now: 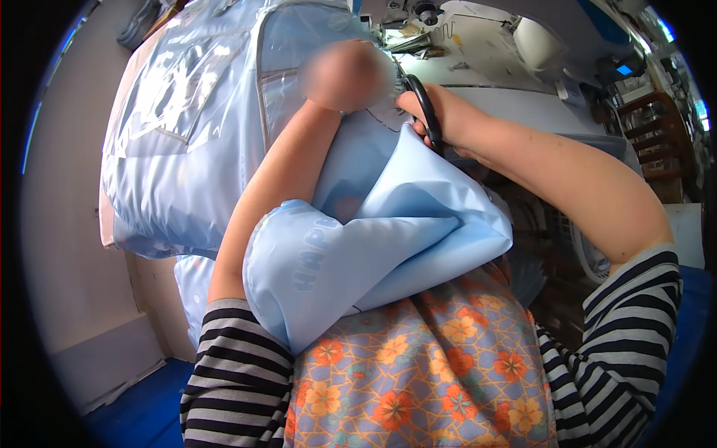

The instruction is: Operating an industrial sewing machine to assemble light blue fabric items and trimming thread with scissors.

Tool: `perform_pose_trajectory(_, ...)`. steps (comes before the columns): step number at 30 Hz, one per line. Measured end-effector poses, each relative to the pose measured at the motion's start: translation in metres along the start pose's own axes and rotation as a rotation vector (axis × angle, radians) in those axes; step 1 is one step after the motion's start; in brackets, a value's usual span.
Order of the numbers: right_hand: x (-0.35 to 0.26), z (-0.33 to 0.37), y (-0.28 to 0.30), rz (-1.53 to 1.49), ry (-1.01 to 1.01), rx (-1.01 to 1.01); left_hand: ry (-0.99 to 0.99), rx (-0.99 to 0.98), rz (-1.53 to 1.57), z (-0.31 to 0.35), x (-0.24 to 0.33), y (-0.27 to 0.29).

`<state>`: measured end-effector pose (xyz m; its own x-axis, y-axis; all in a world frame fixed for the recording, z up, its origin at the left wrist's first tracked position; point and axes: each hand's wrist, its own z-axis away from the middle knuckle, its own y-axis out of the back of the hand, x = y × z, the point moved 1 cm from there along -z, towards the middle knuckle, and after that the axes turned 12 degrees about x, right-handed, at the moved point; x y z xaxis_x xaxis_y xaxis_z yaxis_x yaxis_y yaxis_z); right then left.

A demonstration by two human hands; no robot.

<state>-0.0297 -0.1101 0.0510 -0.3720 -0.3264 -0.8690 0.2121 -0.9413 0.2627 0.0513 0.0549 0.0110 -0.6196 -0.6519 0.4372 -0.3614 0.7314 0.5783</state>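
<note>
**Scissors at the edge of a blue fabric piece, held up over the lap**

Nearest is the apron (418, 373), flowered in orange on lilac, with striped sleeves (239, 373) on both sides. Over it hangs a folded piece of light blue fabric (388, 246), glossy and coated-looking, its lower fold draped across the left forearm. That drape seems to be why the arm is raised and bent: it carries the cloth's weight, so the upper edge comes up slack to the blades.

Higher up, the left hand (345, 75) is blurred; it sits against the cloth where it rises, and I cannot tell whether its fingers are closed on the fabric or only pressing it.

The right hand (448, 116) comes in from the right, its fingers curled tight through the black loops of the scissors (426, 112). The cloth's peaked upper edge lies just below and left of those fingers, touching the handles; the blades point up and left and are mostly hidden, so whether they are biting the cloth is unclear.

Farther off to the left is a heap of more blue pieces with clear plastic panels (179, 112). Beyond the hands stands a sewing machine (478, 37) on a pale table (523, 104).
</note>
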Motion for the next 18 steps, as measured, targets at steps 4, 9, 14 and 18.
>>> perform_pose_trajectory(4, 0.001, 0.001, 0.002, -0.053, -0.028, 0.019, 0.038, -0.055, -0.024, -0.001, 0.002, 0.001)
perform_pose_trajectory(9, 0.006, -0.004, 0.004, -0.075, -0.004, 0.043, 0.009, -0.066, -0.05, -0.001, 0.001, -0.002)
perform_pose_trajectory(14, 0.004, -0.003, 0.004, -0.113, -0.048, 0.016, -0.01, -0.023, -0.026, 0.0, -0.001, -0.001)
perform_pose_trajectory(18, -0.003, -0.002, -0.001, -0.057, -0.122, 0.046, -0.013, -0.02, -0.015, 0.0, -0.003, -0.001)
